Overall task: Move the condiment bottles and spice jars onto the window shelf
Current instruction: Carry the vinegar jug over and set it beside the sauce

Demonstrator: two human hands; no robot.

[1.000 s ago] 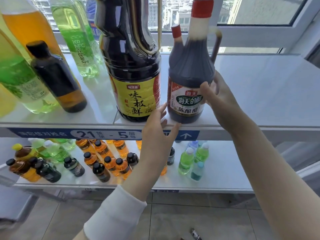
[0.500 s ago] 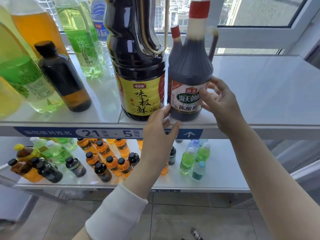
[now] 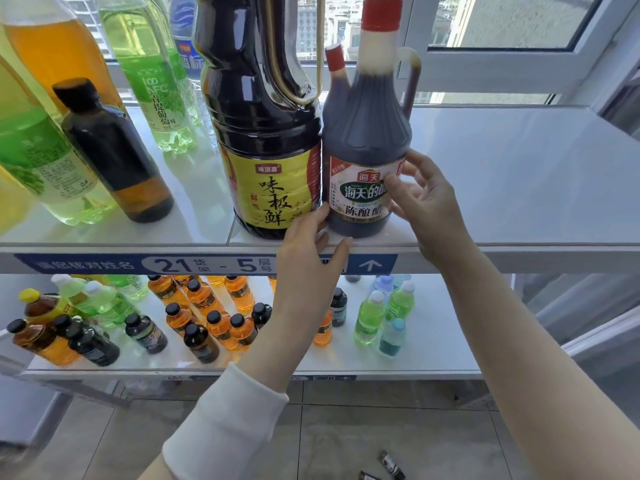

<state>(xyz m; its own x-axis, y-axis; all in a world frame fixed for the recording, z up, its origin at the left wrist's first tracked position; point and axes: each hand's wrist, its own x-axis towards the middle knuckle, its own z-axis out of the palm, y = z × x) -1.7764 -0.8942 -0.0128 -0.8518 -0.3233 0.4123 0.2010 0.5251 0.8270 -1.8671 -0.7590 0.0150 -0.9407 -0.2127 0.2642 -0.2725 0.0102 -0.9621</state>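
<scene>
A dark vinegar bottle with a red cap stands upright near the front edge of the white window shelf. It touches a large soy sauce bottle with a yellow label on its left. My right hand curls round the vinegar bottle's right side at the label. The fingertips of my left hand touch the base between the two bottles. Another red-capped bottle stands partly hidden behind them.
Green and orange drink bottles and a small dark bottle crowd the shelf's left half. Its right half is bare white surface. A lower shelf holds several small bottles. Two small items lie on the tiled floor.
The vinegar bottle has slid left until it touches the soy sauce bottle. My right hand moved with it, and my left hand stayed at the shelf's front edge.
</scene>
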